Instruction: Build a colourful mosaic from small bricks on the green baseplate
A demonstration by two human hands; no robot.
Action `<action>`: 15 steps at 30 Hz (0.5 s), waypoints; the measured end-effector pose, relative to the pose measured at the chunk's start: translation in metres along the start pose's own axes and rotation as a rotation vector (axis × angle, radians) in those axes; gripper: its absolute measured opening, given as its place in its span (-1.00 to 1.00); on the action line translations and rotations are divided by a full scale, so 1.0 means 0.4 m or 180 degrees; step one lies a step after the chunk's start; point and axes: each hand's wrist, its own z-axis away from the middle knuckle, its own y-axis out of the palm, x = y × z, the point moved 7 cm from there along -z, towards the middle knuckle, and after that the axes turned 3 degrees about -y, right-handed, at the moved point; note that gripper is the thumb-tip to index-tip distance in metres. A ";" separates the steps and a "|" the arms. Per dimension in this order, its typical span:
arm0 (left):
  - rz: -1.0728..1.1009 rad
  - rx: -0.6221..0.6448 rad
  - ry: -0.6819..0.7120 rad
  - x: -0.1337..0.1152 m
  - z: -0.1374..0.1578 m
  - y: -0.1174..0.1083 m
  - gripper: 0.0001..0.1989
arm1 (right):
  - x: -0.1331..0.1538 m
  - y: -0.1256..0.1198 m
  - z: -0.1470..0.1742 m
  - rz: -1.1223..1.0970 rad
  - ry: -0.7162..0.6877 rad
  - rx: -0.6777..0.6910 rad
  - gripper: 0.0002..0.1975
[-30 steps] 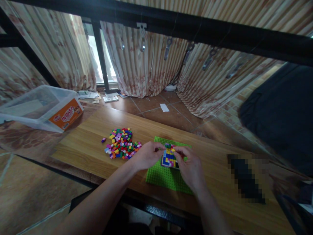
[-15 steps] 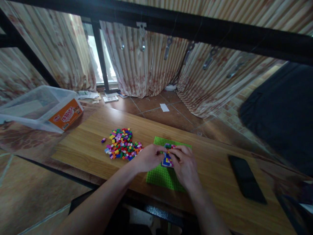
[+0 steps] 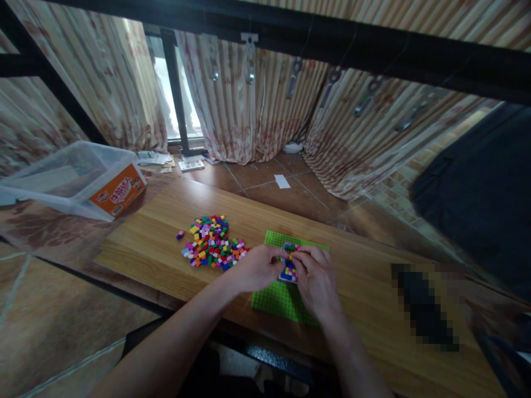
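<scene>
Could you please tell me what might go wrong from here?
The left hand and right hand crowd the multicoloured brick build, so a slip might dislodge a brick. The left hand also sits close to the loose brick pile, so a sideways sweep could scatter some.

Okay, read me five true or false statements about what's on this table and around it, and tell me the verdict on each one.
1. Loose coloured bricks lie in a pile on the wooden table. True.
2. The left hand is reaching into the brick pile. False: the left hand is over the green baseplate, its fingertips close to those of the right hand.
3. The small brick build shows only red bricks. False: blue, yellow and other colours show.
4. The clear plastic box has an orange label. True.
5. A white sheet lies on the tiled floor. True.
</scene>
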 end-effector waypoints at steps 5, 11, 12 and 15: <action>-0.0039 0.0029 0.0033 -0.001 0.002 0.006 -0.69 | -0.002 -0.001 0.005 0.0058 -0.0043 0.0005 -0.73; -0.0275 0.0020 0.0049 -0.011 0.005 0.008 -0.65 | -0.021 -0.009 0.013 -0.0278 0.0196 -0.0128 -0.79; -0.0338 0.0015 0.0038 -0.012 0.006 0.008 -0.65 | -0.026 -0.010 0.013 -0.0393 0.0308 -0.0169 -0.80; -0.0461 -0.0020 0.0051 -0.018 0.010 0.007 -0.64 | -0.040 -0.012 0.016 -0.0698 0.0655 -0.0313 -0.82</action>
